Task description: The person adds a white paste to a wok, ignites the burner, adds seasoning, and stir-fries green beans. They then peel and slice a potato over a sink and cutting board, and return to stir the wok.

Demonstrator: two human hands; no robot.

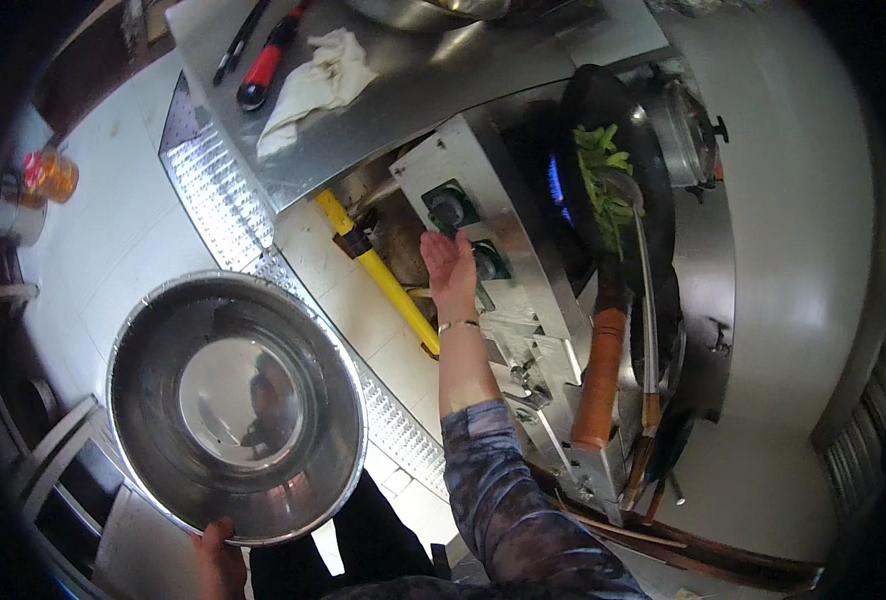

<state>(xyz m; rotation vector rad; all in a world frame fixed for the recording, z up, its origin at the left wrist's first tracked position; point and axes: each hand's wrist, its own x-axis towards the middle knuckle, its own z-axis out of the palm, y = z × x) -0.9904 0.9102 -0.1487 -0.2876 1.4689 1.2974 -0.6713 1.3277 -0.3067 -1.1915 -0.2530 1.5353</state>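
Observation:
My left hand [220,559] grips the near rim of a large stainless steel basin [263,315], tilted so its bare inside faces me. My right hand [449,264] reaches to the front panel of a gas stove [480,195], fingertips at the lever of the upper control knob [449,206]. Whether they grip this lever is unclear. A second knob [490,259] lies just right of the hand. Beyond the panel a black wok [649,127] holds green leafy vegetables [604,157] and a metal ladle [647,300]. Blue flame [557,187] burns beside the wok, whose wooden handle [600,375] points toward me.
A steel counter [413,82] bears a white cloth [319,86] and a red-and-black tool [263,71]. Below runs a yellow pipe [383,281]. Metal floor grating [222,195] crosses the tiles. A lidded pot [690,135] stands behind the wok; a jar [51,176] sits far left.

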